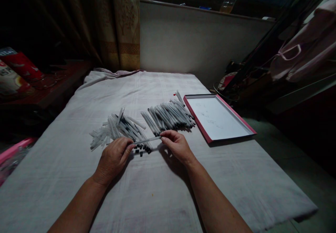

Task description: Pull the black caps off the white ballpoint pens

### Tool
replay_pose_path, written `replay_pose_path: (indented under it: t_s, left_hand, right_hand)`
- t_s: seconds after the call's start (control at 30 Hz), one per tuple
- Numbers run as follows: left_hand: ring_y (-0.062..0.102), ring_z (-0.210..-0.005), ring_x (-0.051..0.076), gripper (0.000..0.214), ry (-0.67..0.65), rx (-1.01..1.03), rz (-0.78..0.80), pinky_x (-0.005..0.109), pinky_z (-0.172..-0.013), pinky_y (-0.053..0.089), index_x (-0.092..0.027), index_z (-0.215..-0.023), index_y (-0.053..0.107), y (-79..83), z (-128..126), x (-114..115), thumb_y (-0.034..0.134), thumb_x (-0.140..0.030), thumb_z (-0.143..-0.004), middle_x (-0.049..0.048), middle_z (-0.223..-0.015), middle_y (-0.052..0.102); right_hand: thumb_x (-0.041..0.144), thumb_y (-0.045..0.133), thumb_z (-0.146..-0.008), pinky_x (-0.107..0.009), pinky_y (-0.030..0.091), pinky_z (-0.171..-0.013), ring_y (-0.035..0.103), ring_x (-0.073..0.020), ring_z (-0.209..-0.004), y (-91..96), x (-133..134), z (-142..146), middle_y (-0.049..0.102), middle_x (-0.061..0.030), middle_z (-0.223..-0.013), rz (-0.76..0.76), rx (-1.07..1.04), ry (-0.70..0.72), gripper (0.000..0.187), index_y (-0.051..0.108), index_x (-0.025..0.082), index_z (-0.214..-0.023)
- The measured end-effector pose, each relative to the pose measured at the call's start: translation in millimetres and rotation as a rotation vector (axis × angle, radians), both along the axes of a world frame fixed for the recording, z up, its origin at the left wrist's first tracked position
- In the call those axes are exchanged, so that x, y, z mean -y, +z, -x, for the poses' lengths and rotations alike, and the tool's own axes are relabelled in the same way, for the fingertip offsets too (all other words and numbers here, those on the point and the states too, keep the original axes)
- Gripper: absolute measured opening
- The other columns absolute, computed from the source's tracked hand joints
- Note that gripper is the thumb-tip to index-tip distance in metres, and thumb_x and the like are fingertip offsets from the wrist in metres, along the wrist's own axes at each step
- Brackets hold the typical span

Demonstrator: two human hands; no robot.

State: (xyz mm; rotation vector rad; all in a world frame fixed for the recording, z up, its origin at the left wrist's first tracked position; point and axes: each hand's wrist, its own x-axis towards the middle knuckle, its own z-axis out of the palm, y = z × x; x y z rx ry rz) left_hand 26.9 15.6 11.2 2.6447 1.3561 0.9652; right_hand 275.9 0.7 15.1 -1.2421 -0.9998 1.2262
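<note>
My left hand (113, 159) and my right hand (176, 146) each pinch one end of a translucent pen barrel (148, 140), held nearly level over the cloth. Just beyond the left hand lies a loose heap of clear barrels (112, 128), some with dark parts among them. Small black plugs (141, 153) are scattered under the held barrel. Past the right hand is a neater row of pens (170, 114) with dark ends, lying side by side. The fingertips hide both ends of the held barrel.
A shallow box lid (220, 117) with pink sides and a white inside lies to the right of the row. A pale cloth (147, 198) covers the table. On the left stand a side table with a red package (26, 66) and a pink container (15, 150).
</note>
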Motion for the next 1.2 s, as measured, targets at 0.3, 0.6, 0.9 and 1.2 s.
replay_pose_path:
  t_s: [0.3,0.6,0.9,1.2]
  left_hand:
    - [0.068,-0.072,0.018,0.047,0.0,-0.037,-0.005,0.029,-0.067,0.05,-0.021,-0.086,0.065,1.5,2.8,-1.5,0.031,-0.048,-0.104,0.0033,-0.079,0.073]
    - [0.067,-0.065,0.016,0.042,-0.014,0.048,0.084,0.027,-0.063,0.05,-0.023,-0.1,0.064,6.4,6.3,0.4,0.043,-0.059,-0.098,0.0003,-0.079,0.073]
    - [0.065,-0.073,0.016,0.039,-0.04,0.047,0.097,0.027,-0.068,0.048,-0.022,-0.087,0.066,9.9,9.3,-2.1,0.042,-0.05,-0.101,0.0021,-0.08,0.07]
    - [0.062,-0.065,0.017,0.053,0.009,0.022,0.191,0.028,-0.062,0.045,-0.021,-0.074,0.064,9.4,20.4,-6.7,0.031,-0.053,-0.101,0.0019,-0.07,0.067]
  right_hand:
    - [0.032,0.076,-0.063,-0.024,0.042,-0.054,0.054,-0.0118,-0.058,-3.2,0.2,0.8,0.066,0.0004,-0.068,-0.02,0.007,-0.004,0.018,0.075,0.02,-0.077]
    - [0.032,0.077,-0.061,-0.024,0.042,-0.055,0.054,-0.0113,-0.057,-2.7,-1.8,5.7,0.064,0.0023,-0.063,-0.017,-0.079,-0.041,0.02,0.074,0.02,-0.076]
    - [0.034,0.076,-0.062,-0.024,0.042,-0.056,0.055,-0.0123,-0.058,-4.0,-0.6,8.3,0.067,0.0004,-0.065,-0.024,-0.031,-0.047,0.021,0.075,0.019,-0.077]
    - [0.034,0.065,-0.075,-0.028,0.049,-0.064,0.063,-0.0169,-0.067,-15.4,-0.7,2.7,0.073,-0.0033,-0.075,-0.131,0.253,-0.079,0.018,0.074,0.019,-0.081]
